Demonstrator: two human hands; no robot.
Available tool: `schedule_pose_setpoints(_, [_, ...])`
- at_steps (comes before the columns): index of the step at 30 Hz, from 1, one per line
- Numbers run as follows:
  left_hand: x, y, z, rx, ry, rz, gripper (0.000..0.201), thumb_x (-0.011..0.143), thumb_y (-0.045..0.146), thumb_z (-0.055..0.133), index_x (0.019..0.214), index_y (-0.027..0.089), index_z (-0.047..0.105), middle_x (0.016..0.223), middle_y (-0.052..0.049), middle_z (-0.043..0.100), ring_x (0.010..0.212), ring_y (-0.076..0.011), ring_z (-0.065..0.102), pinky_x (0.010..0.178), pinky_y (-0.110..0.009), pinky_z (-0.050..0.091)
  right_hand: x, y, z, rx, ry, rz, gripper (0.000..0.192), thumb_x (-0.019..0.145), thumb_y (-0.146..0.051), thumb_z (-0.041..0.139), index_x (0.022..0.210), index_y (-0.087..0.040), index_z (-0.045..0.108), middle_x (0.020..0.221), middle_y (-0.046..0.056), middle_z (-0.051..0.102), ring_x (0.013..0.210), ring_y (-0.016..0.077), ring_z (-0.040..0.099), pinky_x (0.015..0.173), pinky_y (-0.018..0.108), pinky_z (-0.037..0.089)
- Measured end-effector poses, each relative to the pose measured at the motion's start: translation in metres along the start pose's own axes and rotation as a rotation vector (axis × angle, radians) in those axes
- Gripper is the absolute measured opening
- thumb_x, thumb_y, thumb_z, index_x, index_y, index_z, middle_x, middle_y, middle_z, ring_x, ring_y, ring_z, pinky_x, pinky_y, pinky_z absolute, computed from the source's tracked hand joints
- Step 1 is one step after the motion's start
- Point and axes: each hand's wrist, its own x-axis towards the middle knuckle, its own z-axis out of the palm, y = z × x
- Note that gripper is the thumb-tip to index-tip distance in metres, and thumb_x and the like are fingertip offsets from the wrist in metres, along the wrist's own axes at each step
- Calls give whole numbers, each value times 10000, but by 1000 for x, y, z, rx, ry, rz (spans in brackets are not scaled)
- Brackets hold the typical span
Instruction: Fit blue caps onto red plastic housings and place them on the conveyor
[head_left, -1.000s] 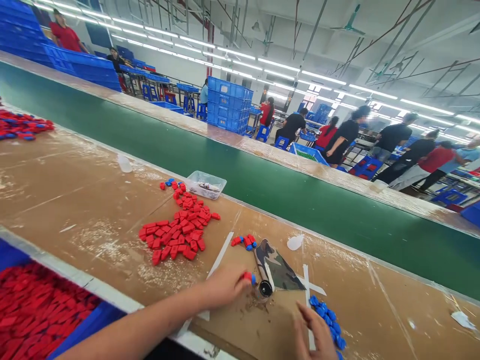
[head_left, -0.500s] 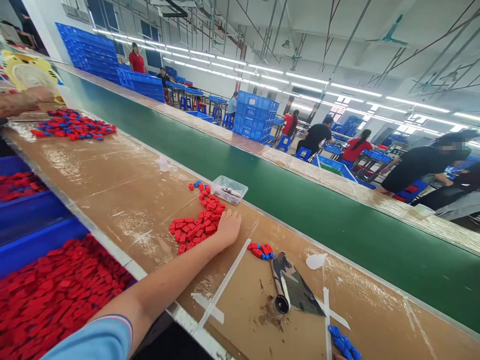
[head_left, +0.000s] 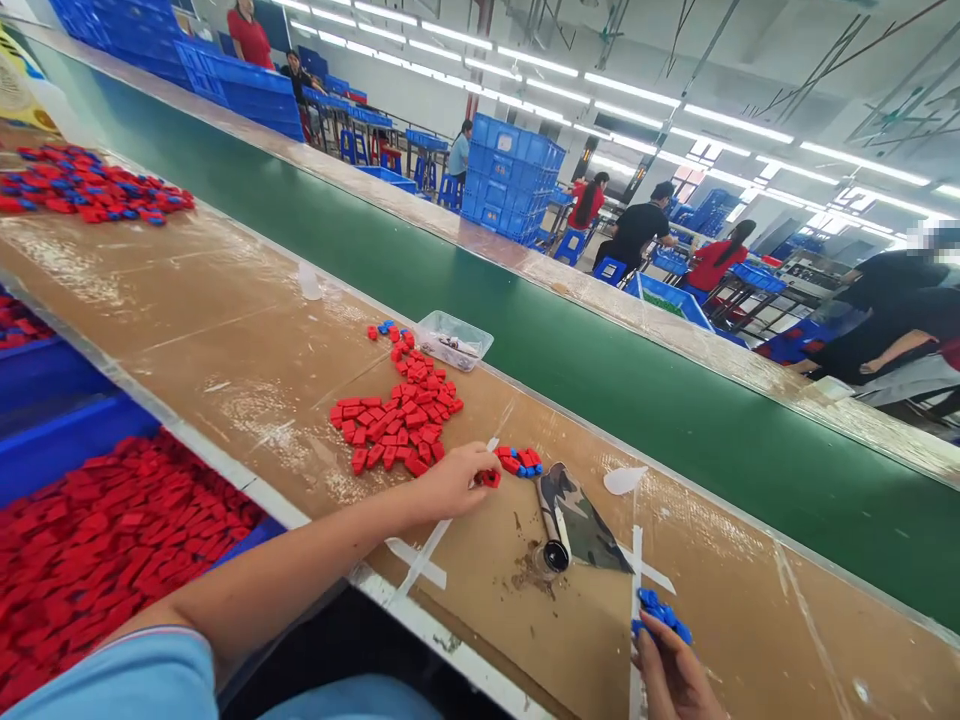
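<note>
My left hand is closed on a red block held at its fingertips, right of a loose pile of red blocks. Just beyond it lies a short cluster of red and blue pieces. At the lower right, my right hand pinches a small blue piece beside a little heap of blue pieces. Between the hands stands a dark-mouthed cylinder wrapped with camouflage cloth.
A clear plastic tray sits by the green conveyor belt. Blue bins of red blocks are at the left. More red and blue pieces lie far left. Several people work beyond the belt.
My left hand has come from the red pile toward me and to the right, now with a red block. More of my right hand shows, at the blue pieces. The view has shifted.
</note>
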Motion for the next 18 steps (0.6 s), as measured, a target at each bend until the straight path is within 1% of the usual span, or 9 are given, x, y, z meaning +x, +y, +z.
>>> schedule_pose_setpoints(1, [-7,4,4,-43,-17,11,139,718,51,548,788,165,587,795,-10,562,731,-135,554,677,-215,425,-3,-8,5,37,-7,34,536,650,-605,714,958,-167,702,922,92,740,766,236,701,689,303,586])
schedule_pose_setpoints(3, [-18,11,12,-49,-76,-5,161,669,21,531,736,164,563,729,7,536,675,-128,522,640,-211,405,-10,-24,19,115,-13,53,525,641,-567,745,976,-165,698,958,95,736,818,235,703,732,301,586])
schedule_pose_setpoints(5, [-23,14,18,-20,-152,-36,177,649,7,525,727,164,552,723,9,532,676,-133,513,641,-216,397,-15,-38,32,177,-21,30,507,642,-533,762,989,-169,696,1001,100,729,884,240,697,779,312,581])
schedule_pose_setpoints(7, [-24,14,22,14,-218,-70,183,654,2,527,736,165,549,744,2,540,696,-142,519,654,-223,399,-17,-47,44,205,-35,-2,478,665,-513,754,1000,-177,696,1012,100,726,909,238,693,798,322,577])
schedule_pose_setpoints(10, [-24,14,23,45,-274,-91,183,673,-1,531,747,166,543,774,-10,554,729,-155,533,670,-232,405,-17,-54,54,205,-51,-68,427,716,-488,723,1021,-191,690,1012,96,726,920,226,688,805,332,573])
schedule_pose_setpoints(13, [-27,15,23,16,-257,-53,104,743,64,549,759,166,536,851,-34,571,776,-167,545,701,-249,421,-14,-58,57,144,-73,-167,372,772,-464,677,1028,-194,686,1004,97,727,904,219,688,799,347,571])
schedule_pose_setpoints(16, [-34,18,26,-91,-181,8,33,794,134,548,807,163,540,892,-44,589,776,-161,544,715,-255,431,-8,-65,56,-57,-90,-300,307,821,-447,622,996,-207,701,960,88,733,862,217,688,768,351,559])
schedule_pose_setpoints(18, [-39,21,29,-189,-134,26,52,798,129,533,829,161,560,841,-28,602,732,-144,540,693,-240,427,-4,-71,55,-210,-79,-404,278,850,-439,588,974,-224,712,926,78,734,849,218,680,758,351,542])
